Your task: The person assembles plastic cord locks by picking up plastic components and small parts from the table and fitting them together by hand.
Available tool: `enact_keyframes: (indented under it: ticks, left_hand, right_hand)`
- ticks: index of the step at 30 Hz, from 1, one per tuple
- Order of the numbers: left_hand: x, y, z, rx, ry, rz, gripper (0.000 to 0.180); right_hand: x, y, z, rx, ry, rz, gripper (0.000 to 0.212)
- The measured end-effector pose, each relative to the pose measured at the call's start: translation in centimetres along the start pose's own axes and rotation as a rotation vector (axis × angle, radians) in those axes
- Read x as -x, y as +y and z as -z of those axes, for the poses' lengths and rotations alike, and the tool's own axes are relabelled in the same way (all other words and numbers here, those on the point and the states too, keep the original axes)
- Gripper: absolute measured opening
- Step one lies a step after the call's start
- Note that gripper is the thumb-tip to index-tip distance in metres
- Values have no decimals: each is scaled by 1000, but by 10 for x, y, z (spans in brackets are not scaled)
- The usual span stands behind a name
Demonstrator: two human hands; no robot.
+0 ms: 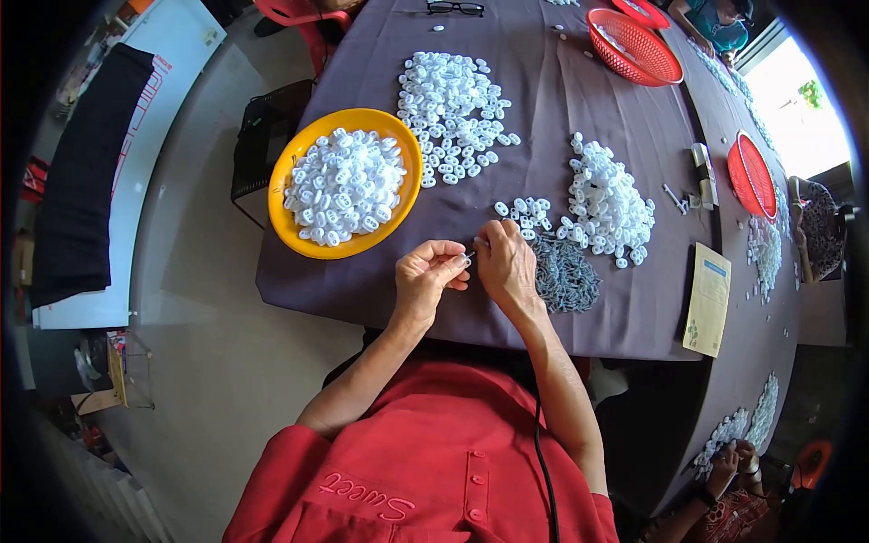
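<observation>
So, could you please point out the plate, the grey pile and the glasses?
Plate (358, 119), head view: its upper rim.
Grey pile (565, 275), head view: its middle.
Glasses (455, 6), head view: the bridge.

The work surface is a table covered with a dark grey cloth. Placed directly on the cloth: one yellow plate, left of centre; one heap of white two-hole pieces, upper centre; a second white heap, right of centre; a small white cluster and a pile of grey pieces, near centre; eyeglasses, top edge; one red basket, upper right.
</observation>
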State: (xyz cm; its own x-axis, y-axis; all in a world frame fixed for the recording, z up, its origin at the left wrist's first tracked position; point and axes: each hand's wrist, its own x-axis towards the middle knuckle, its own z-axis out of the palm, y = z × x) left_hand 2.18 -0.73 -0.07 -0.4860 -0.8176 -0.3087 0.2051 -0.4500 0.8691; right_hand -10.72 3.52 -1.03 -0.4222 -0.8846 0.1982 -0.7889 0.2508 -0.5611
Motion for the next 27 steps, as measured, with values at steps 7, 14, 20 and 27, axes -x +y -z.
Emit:
enact_keyframes:
  ticks: [7,14,20,27]
  left_hand:
    - [3,3,-13,6,-55,-18,10]
    - [6,1,-32,-43,-104,-32,10]
    - [9,1,-38,-93,-127,-99,11]
    - [11,3,-40,-128,-146,-158,8]
  right_hand:
    - [20,7,26,-1025,-19,-467,13]
    - [34,1,55,-1216,15,-480,16]
    - [37,1,54,-1193,43,-431,16]
    - [37,2,51,-1184,26,-406,17]
